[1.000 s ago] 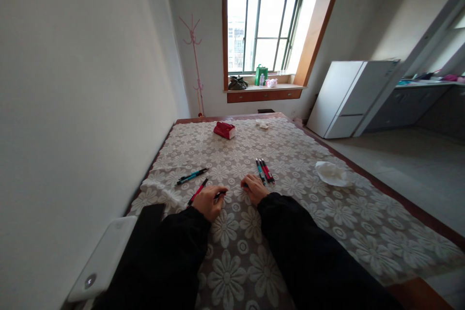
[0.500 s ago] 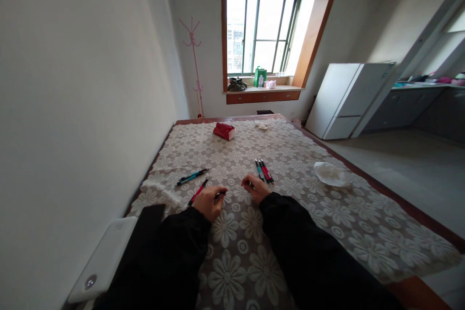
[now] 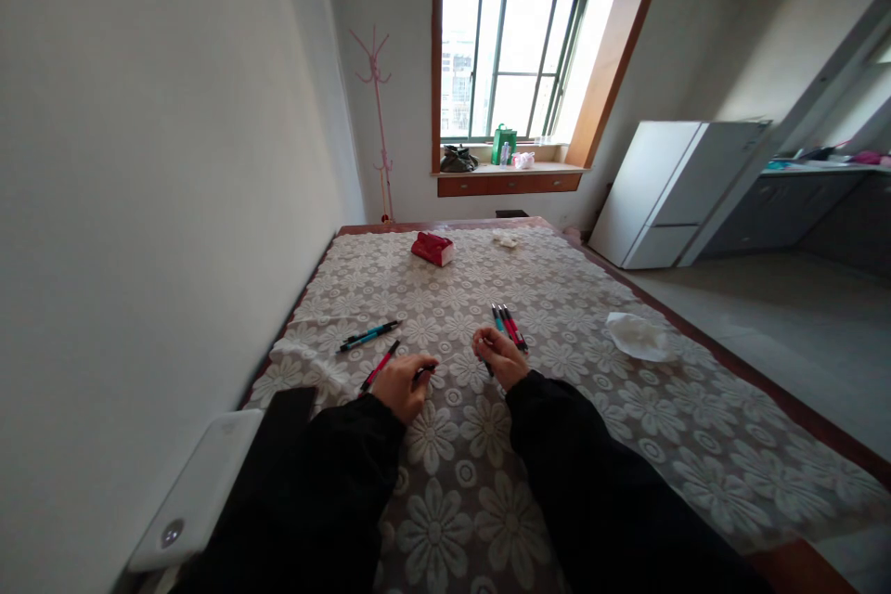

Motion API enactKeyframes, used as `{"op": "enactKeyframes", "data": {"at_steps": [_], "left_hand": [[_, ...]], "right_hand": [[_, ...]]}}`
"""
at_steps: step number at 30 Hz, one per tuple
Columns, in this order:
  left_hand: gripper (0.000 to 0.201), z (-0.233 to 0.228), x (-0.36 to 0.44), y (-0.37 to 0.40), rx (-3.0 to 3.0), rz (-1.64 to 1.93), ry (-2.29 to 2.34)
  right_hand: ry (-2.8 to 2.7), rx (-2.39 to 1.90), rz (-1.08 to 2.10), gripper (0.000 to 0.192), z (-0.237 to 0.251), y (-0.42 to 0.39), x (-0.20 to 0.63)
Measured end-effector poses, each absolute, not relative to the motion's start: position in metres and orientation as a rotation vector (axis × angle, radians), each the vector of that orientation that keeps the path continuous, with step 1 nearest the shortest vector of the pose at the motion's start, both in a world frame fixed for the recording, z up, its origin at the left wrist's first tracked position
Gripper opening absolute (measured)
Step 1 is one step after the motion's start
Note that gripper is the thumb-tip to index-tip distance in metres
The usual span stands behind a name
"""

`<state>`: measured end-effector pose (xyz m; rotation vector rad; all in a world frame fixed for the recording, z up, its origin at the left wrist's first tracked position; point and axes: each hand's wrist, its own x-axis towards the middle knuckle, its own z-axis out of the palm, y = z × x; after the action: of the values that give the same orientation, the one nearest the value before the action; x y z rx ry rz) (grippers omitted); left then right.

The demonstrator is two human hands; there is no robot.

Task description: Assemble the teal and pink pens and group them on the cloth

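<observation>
My left hand point(image 3: 405, 386) is closed low over the cloth, with a small black piece point(image 3: 423, 372) at its fingertips. Right beside it, a red and black pen point(image 3: 380, 366) lies partly behind the hand. My right hand point(image 3: 502, 356) is pinched shut; a short dark piece shows below the fingers and a tiny pale tip above, its kind unclear. Just beyond that hand, several teal and red pens point(image 3: 511, 326) lie side by side, partly hidden by it. Farther left rest teal and black pens point(image 3: 368, 336).
A patterned tablecloth point(image 3: 445, 527) covers the table. On it are a red tissue pack point(image 3: 432, 249), a crumpled white scrap point(image 3: 506, 242) and a white crumpled sheet point(image 3: 639, 337). A white device point(image 3: 199, 492) and a black flat object point(image 3: 287, 418) lie near my left sleeve, beside the wall.
My right hand has shifted slightly right and turned, and a dark piece now shows below its fingers. My left hand stays nearly in place. The view has moved a little.
</observation>
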<state>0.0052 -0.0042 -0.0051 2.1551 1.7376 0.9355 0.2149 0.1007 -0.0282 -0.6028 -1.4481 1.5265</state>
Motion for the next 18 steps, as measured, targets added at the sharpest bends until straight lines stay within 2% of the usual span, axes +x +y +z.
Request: {"op": "enactKeyframes", "data": {"at_steps": [7, 18], "left_hand": [[0.028, -0.005, 0.005, -0.004, 2.158, 0.919, 1.746], [0.028, -0.006, 0.005, -0.004, 2.147, 0.910, 1.737]], "right_hand": [[-1.428, -0.576, 1.416, 0.016, -0.021, 0.099, 0.215], [-1.236, -0.586, 1.529, 0.015, -0.013, 0.099, 0.214]]}}
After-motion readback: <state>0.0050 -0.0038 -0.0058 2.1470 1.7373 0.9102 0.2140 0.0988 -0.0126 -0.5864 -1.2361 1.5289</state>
